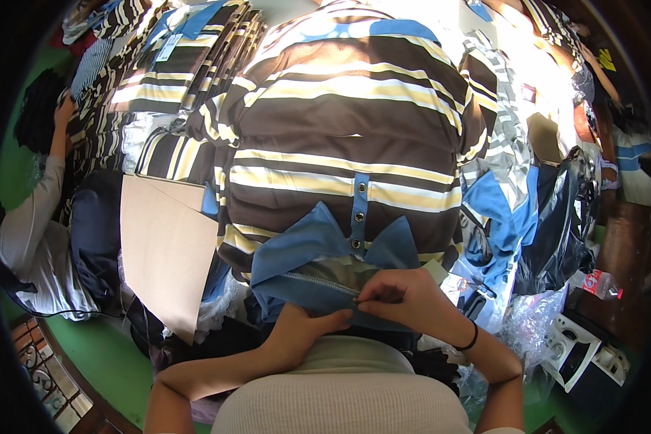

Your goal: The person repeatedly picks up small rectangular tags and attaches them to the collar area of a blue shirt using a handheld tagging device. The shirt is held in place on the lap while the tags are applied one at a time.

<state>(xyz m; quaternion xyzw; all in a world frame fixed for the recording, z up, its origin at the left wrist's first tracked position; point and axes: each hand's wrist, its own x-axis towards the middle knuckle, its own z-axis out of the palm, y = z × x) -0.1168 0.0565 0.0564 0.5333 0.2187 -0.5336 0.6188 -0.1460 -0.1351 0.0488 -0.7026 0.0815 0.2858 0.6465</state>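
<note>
A polo shirt point(343, 116) with brown, white and yellow stripes lies spread before me, its buttoned blue placket point(359, 213) and blue collar point(300, 249) nearest to my body. My left hand point(304, 333) grips the collar's near edge, thumb lying on top and fingers hidden beneath the cloth. At the pale stitched seam inside the collar, my right hand point(405, 300) is closed in a pinch. What sits between those fingertips is too small to make out. A dark band circles my right wrist.
Folded striped shirts point(188, 58) are stacked at the far left. A beige cardboard sheet point(170, 246) leans at left, near another person's arm point(43, 188). To the right are grey-and-blue garments point(506, 210), black plastic point(560, 224), clear wrap point(532, 329) and a plastic bottle point(599, 284).
</note>
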